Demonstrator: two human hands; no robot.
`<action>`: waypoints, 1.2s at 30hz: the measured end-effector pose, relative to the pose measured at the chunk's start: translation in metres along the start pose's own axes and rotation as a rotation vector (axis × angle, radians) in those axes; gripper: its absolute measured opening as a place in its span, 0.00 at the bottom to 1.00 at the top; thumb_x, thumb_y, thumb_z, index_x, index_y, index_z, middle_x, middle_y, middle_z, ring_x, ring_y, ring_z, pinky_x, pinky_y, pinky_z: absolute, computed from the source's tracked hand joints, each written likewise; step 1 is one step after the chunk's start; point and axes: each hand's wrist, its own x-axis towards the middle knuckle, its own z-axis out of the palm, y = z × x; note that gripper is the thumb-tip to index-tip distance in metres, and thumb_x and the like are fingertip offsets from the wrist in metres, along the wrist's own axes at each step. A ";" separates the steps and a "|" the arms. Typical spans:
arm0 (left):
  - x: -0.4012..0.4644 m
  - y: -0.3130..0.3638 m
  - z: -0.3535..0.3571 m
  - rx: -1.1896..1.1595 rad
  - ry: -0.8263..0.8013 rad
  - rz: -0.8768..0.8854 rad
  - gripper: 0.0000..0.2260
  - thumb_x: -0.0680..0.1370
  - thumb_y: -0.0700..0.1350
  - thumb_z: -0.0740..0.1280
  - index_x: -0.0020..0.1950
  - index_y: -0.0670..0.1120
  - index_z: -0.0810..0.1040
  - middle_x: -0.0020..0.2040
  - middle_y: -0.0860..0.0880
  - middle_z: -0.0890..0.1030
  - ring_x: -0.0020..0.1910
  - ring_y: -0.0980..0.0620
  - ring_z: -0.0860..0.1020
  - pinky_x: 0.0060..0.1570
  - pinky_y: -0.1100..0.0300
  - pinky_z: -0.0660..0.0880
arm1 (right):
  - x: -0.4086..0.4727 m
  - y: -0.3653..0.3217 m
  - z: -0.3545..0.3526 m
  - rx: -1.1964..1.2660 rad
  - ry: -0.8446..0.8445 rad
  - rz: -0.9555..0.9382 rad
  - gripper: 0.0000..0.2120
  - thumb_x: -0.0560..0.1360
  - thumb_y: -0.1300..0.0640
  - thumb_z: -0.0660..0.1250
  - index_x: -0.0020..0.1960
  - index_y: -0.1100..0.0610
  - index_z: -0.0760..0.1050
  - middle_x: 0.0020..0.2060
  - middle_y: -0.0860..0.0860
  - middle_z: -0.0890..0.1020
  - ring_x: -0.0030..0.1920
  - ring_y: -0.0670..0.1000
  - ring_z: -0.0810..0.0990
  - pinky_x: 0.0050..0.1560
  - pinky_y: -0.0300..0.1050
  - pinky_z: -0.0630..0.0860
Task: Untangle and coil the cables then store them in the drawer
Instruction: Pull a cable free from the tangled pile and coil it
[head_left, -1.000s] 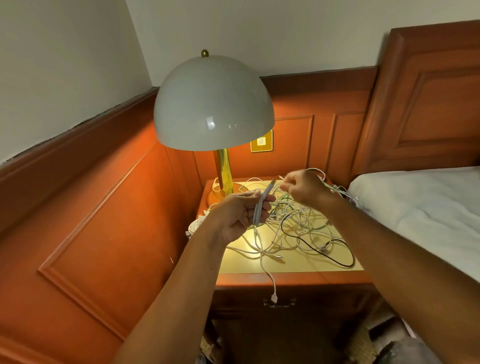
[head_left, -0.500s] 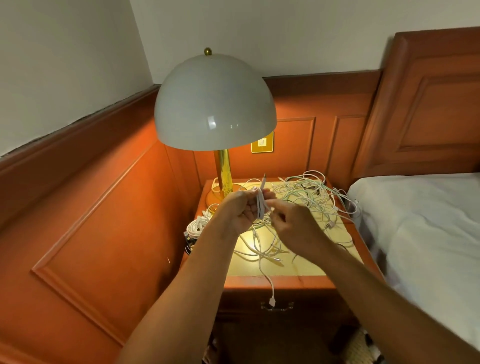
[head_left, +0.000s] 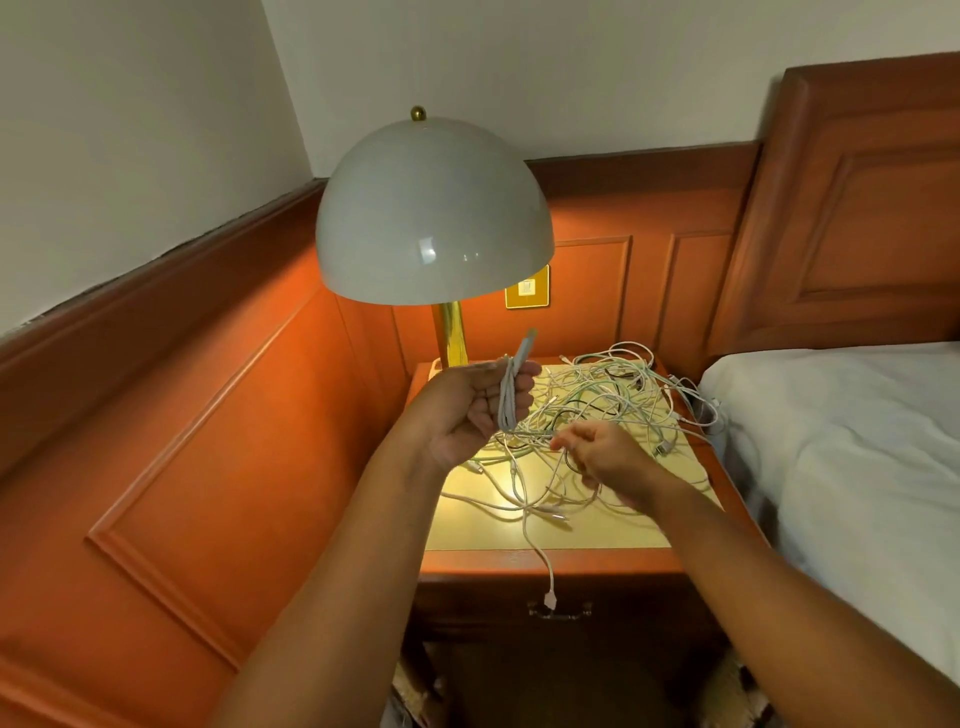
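White folded cable (head_left: 510, 395) (plug up) in left hand (head_left: 470, 415).

You find no readable text, label, brand or number anywhere here; the wall plate (head_left: 527, 287) behind the lamp (head_left: 434, 213) is unmarked.

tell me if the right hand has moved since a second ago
Yes. The right hand has come down and toward the person: it was level with the left hand over the far cable tangle, now lower over the nightstand's middle.
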 end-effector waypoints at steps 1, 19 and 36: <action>-0.002 -0.003 0.000 0.049 -0.012 -0.002 0.13 0.83 0.39 0.55 0.52 0.35 0.77 0.35 0.46 0.79 0.31 0.54 0.78 0.30 0.66 0.77 | 0.006 -0.011 -0.008 -0.116 0.074 -0.033 0.12 0.81 0.55 0.62 0.45 0.62 0.78 0.30 0.52 0.70 0.30 0.49 0.66 0.32 0.43 0.66; 0.020 -0.052 -0.001 -0.082 0.237 -0.053 0.16 0.83 0.38 0.53 0.47 0.35 0.79 0.36 0.44 0.83 0.32 0.52 0.81 0.35 0.62 0.77 | -0.067 -0.033 0.025 -0.141 0.288 -0.247 0.06 0.79 0.58 0.64 0.46 0.59 0.77 0.29 0.48 0.74 0.28 0.45 0.69 0.31 0.38 0.66; -0.004 -0.069 0.007 -0.478 0.217 0.015 0.07 0.66 0.37 0.66 0.36 0.44 0.69 0.25 0.51 0.64 0.20 0.57 0.62 0.24 0.65 0.66 | -0.077 -0.001 0.045 0.664 0.090 0.019 0.12 0.72 0.51 0.71 0.49 0.58 0.85 0.27 0.49 0.64 0.26 0.45 0.58 0.25 0.39 0.56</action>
